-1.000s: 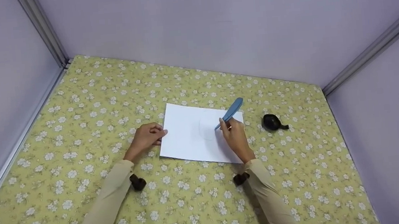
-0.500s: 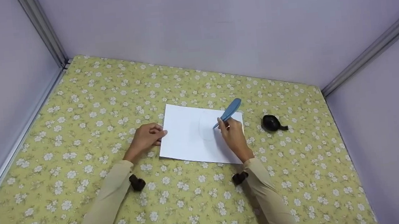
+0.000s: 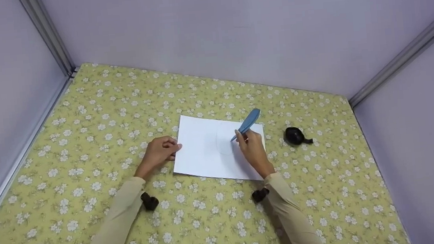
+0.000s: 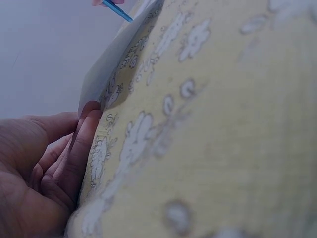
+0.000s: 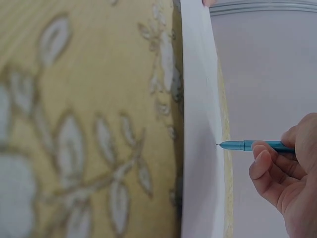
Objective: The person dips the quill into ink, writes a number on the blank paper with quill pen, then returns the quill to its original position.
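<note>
A white sheet of paper [image 3: 197, 147] lies on the flowered table cover in the head view, with a faint curved line drawn right of its middle. My left hand [image 3: 159, 152] pinches the sheet's left edge; in the left wrist view the thumb and a finger [image 4: 89, 121] meet at the paper's raised corner. Over the right part of the sheet, my right hand [image 3: 254, 152] grips a blue pen [image 3: 250, 120] with a broad, feather-shaped top end. In the right wrist view the pen's tip [image 5: 220, 145] meets the paper, or nearly so.
A small black rounded object [image 3: 294, 135] with a short stem sits right of the paper. Yellow flowered cloth [image 3: 98, 156] covers the table. Pale walls [image 3: 209, 28] with metal corner posts [image 3: 48, 34] enclose the back and sides.
The pen and right hand have shifted slightly left over the paper. My left hand stays on the paper's edge. The head view has tilted a little.
</note>
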`<act>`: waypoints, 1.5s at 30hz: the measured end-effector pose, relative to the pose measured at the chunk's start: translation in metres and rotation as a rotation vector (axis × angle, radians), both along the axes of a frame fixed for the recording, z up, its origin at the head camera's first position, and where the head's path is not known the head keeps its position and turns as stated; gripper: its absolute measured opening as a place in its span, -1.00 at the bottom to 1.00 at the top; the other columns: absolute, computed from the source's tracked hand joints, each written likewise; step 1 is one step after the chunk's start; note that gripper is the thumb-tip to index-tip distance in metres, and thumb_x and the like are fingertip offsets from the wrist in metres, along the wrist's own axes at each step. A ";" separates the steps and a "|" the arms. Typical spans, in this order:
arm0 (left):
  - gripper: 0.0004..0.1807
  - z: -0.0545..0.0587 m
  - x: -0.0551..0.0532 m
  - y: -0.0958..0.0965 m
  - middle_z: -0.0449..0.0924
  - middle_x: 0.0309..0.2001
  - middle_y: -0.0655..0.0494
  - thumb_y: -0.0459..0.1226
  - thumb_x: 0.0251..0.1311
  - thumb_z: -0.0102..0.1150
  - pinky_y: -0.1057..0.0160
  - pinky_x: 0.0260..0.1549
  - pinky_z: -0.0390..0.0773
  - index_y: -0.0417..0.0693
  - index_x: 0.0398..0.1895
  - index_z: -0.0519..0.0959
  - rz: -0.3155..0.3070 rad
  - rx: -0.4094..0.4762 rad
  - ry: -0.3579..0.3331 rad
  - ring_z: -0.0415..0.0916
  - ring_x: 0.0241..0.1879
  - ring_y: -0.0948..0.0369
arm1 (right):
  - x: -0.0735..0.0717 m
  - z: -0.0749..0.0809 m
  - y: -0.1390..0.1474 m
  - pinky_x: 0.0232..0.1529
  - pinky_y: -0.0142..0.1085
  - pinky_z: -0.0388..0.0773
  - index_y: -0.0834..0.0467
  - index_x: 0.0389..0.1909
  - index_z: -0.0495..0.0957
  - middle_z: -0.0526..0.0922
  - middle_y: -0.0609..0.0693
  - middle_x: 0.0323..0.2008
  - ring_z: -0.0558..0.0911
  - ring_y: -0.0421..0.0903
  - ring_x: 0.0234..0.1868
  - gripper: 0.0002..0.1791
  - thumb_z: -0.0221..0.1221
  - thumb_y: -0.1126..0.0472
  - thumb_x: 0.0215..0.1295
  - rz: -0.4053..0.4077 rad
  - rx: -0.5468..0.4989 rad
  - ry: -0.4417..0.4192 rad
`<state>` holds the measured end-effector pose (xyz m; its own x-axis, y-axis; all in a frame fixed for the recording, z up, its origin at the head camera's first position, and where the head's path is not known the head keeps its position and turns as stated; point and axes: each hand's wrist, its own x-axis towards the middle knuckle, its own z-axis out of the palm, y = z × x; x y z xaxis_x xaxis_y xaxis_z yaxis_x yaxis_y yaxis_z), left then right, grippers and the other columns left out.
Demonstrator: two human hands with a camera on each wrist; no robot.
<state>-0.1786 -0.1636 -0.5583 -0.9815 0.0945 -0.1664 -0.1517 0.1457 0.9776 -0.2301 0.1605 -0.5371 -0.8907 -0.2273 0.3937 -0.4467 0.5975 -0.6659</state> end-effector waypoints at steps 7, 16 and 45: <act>-0.77 -0.003 0.001 0.000 0.68 -0.32 0.01 -0.24 0.44 0.31 0.36 -0.34 0.71 -0.27 -0.08 0.66 0.012 -0.020 -0.006 0.65 -0.40 0.25 | -0.001 -0.003 -0.002 -0.52 -0.40 0.45 0.36 -0.29 0.64 0.71 0.14 -0.48 0.59 -0.14 -0.52 -0.75 0.16 0.28 0.59 0.001 0.008 0.017; -0.74 0.001 0.000 0.000 0.67 -0.30 -0.04 -0.24 0.45 0.30 0.37 -0.35 0.71 -0.33 -0.05 0.64 0.001 -0.017 0.000 0.64 -0.38 0.25 | -0.003 0.000 -0.003 -0.50 -0.40 0.49 0.33 -0.27 0.62 0.70 0.14 -0.47 0.61 -0.14 -0.51 -0.77 0.15 0.28 0.60 0.006 0.003 0.006; -0.77 0.002 0.002 0.001 0.65 -0.36 0.03 -0.24 0.44 0.32 0.33 -0.35 0.71 -0.27 -0.07 0.64 0.012 0.064 -0.047 0.63 -0.40 0.21 | -0.005 -0.001 -0.011 -0.47 -0.41 0.47 0.38 -0.23 0.64 0.72 0.16 -0.43 0.59 -0.14 -0.48 -0.73 0.13 0.25 0.61 0.036 0.011 -0.031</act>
